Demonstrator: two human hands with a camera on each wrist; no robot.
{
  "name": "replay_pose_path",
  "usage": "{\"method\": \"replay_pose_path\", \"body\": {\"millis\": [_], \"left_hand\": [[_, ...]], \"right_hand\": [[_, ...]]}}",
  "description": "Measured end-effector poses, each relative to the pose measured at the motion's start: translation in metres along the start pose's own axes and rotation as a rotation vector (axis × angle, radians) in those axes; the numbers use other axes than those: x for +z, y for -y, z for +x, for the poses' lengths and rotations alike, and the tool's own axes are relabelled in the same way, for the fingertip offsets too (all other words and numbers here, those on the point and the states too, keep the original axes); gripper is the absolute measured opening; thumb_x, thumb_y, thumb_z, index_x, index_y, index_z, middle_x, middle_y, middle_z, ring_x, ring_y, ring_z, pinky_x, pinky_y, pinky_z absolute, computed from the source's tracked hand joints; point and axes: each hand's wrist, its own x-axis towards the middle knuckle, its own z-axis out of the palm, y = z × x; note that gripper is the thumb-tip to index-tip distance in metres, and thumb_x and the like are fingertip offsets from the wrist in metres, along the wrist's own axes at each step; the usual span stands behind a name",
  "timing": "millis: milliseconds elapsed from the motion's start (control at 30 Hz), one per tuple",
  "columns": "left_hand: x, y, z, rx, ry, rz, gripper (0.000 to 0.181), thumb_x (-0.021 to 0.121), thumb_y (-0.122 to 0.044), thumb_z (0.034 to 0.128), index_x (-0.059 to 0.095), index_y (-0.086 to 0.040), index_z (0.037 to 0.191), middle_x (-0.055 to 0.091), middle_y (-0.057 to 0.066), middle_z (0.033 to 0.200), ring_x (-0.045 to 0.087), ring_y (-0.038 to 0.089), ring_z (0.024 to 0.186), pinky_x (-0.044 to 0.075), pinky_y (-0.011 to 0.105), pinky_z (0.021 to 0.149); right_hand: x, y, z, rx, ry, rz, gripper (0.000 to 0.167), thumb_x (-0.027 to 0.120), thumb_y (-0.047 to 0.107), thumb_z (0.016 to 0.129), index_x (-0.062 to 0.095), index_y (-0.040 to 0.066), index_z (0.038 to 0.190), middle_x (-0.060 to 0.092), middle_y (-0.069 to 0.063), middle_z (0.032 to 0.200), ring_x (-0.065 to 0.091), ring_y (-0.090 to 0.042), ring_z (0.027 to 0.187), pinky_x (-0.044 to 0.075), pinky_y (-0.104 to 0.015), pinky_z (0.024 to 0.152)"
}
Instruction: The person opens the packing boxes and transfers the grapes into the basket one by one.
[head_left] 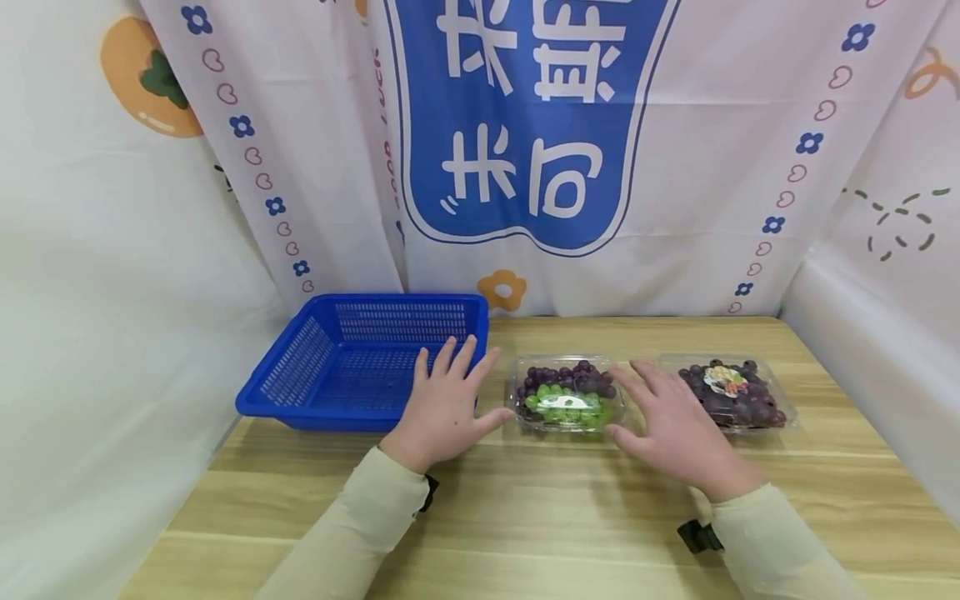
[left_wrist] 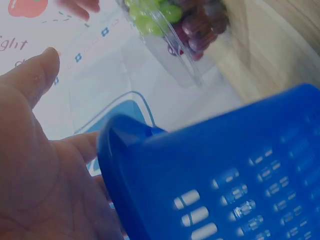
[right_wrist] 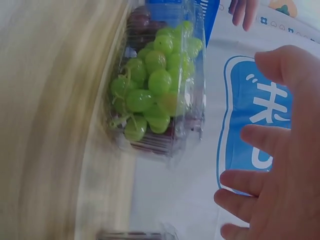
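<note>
A clear plastic box of green and dark grapes (head_left: 567, 395) stands on the table between my two hands. My left hand (head_left: 444, 412) is spread with straight fingers over the right edge of the blue basket (head_left: 315, 421); whether it touches the rim I cannot tell. Close to the right end of the grape box is my right hand (head_left: 675, 429), fingers extended and holding nothing. Partly behind that hand lies a second clear box of dark grapes (head_left: 750, 400) with a round label. The right wrist view shows the green grapes (right_wrist: 155, 82) through the box wall, apart from the palm.
The wooden table (head_left: 525, 533) meets a printed white cloth (head_left: 697, 275) at the back. White cloth walls close in on the left and right. The basket holds nothing and sits near the left wall.
</note>
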Motion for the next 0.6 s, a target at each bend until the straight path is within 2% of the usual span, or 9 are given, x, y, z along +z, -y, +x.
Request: {"method": "replay_pose_path", "body": {"millis": [133,333,467,600], "left_hand": [[0.001,-0.008,0.002,0.021,0.013,0.047,0.089,0.048,-0.077,0.0909,0.023,-0.031,0.163,0.017,0.01,0.168,0.013,0.038,0.152,0.005,0.069,0.115],[0.0,-0.017,0.007,0.046,0.018,0.088,0.087,0.044,-0.078,0.0913,0.025,-0.032,0.162,0.017,0.009,0.168,0.012,0.035,0.153,0.006,0.068,0.116],[0.002,-0.022,0.011,0.076,0.0,0.068,0.086,0.052,-0.074,0.0916,0.031,-0.028,0.161,0.018,0.01,0.167,0.012,0.036,0.153,0.005,0.067,0.117],[0.003,-0.028,0.015,0.119,-0.007,0.05,0.085,0.058,-0.069,0.0912,0.033,-0.026,0.16,0.021,0.012,0.166,0.012,0.037,0.153,0.005,0.065,0.118]], "right_hand": [[0.005,0.004,0.001,0.004,0.016,0.032,0.086,0.067,0.056,0.093,0.027,0.023,0.162,0.024,-0.023,0.162,0.03,-0.052,0.141,0.025,-0.072,0.108],[0.014,0.008,0.004,0.04,0.051,0.077,0.086,0.067,0.052,0.094,0.024,0.025,0.163,0.016,-0.02,0.165,0.031,-0.05,0.141,0.036,-0.071,0.101],[0.02,0.01,0.005,0.062,0.054,0.094,0.084,0.069,0.045,0.094,0.025,0.023,0.162,0.013,-0.02,0.166,0.031,-0.051,0.141,0.041,-0.07,0.097],[0.026,0.01,0.008,0.067,0.039,0.122,0.081,0.069,0.042,0.095,0.028,0.021,0.162,0.011,-0.019,0.167,0.027,-0.05,0.144,0.039,-0.072,0.098]]}}
